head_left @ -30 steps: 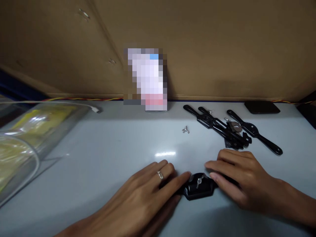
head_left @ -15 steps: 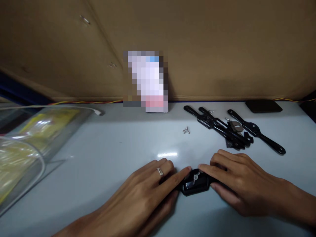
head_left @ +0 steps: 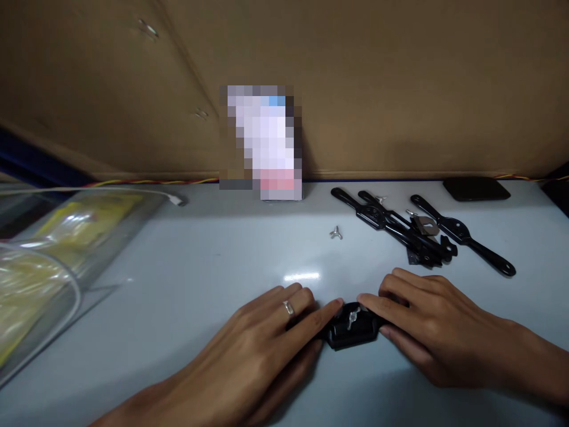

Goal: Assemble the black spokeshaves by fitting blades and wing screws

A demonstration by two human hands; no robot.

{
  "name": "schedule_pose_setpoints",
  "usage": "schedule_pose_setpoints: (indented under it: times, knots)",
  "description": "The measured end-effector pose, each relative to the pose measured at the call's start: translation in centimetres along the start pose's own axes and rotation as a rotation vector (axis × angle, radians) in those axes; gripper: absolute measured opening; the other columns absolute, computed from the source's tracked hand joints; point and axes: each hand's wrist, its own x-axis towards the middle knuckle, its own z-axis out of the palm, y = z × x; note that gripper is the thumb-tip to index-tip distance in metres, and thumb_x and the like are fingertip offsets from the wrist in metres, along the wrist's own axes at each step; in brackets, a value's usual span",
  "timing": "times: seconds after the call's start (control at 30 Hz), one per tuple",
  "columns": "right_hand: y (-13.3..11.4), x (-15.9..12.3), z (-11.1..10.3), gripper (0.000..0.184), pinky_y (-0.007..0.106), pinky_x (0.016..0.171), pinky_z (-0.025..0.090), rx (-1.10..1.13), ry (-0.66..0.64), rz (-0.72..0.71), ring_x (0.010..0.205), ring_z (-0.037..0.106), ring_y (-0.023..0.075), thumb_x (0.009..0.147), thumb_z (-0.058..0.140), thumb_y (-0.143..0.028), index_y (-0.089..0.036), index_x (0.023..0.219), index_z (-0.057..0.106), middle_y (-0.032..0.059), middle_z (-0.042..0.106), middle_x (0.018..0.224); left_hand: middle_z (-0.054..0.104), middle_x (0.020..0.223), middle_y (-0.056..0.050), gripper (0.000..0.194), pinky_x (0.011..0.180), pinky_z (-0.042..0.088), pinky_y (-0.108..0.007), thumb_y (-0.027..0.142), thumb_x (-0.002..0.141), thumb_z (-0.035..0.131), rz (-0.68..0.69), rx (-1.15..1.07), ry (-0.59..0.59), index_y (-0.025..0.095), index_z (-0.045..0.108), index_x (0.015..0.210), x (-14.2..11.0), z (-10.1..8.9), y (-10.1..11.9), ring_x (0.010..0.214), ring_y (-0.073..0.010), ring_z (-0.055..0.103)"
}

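A black metal spokeshave (head_left: 351,336) lies across the near part of the table between my two hands. Its handles are mostly hidden under my fingers. A silver wing screw (head_left: 354,318) sits at the middle of its body. My left hand (head_left: 271,344), with a ring on one finger, is closed around the left handle, its index fingertip on the top edge. My right hand (head_left: 427,329) grips the right handle, index fingertip also at the top edge. Beyond them, a loose wing screw (head_left: 336,233) rests on the tabletop.
More black spokeshave bodies (head_left: 371,217) and loose parts overlap at the back right, with another spokeshave frame (head_left: 462,234) beside them. A dark flat object (head_left: 477,188) lies behind. A pixelated upright item (head_left: 275,142) leans on the cardboard wall (head_left: 400,89). Plastic-wrapped yellow packets (head_left: 84,237) and a white cable (head_left: 75,290) lie left.
The spokeshave has shifted slightly left and away from me. My right index finger has moved left onto its top edge, while my left hand keeps its hold.
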Motion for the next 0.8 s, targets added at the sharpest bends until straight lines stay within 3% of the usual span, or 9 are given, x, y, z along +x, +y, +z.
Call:
schedule_pose_setpoints:
  times: [0.37,0.8]
  knots:
    - [-0.02,-0.06,0.10,0.028,0.033,0.064,0.039,-0.005,0.018,0.009,0.086,0.053,0.0214,0.096,0.050,-0.013,-0.017,0.122,0.060,0.0059,0.060,0.096,0.062,0.094,-0.008,0.032,0.070,0.051,-0.034,0.011,0.102,0.041,-0.027,0.024,0.010,0.011,0.055,0.131,-0.02,0.11,-0.01,0.079,-0.0202,0.057]
    - [0.17,0.09,0.24,0.012,0.032,0.062,0.036,0.015,0.002,0.018,0.081,0.049,0.0190,0.096,0.051,-0.015,-0.019,0.102,0.060,0.0040,0.058,0.093,0.058,0.090,-0.005,0.027,0.062,0.044,-0.033,0.007,0.100,0.043,-0.020,-0.013,-0.015,0.016,0.058,0.121,-0.13,0.13,0.02,0.074,-0.0196,0.050]
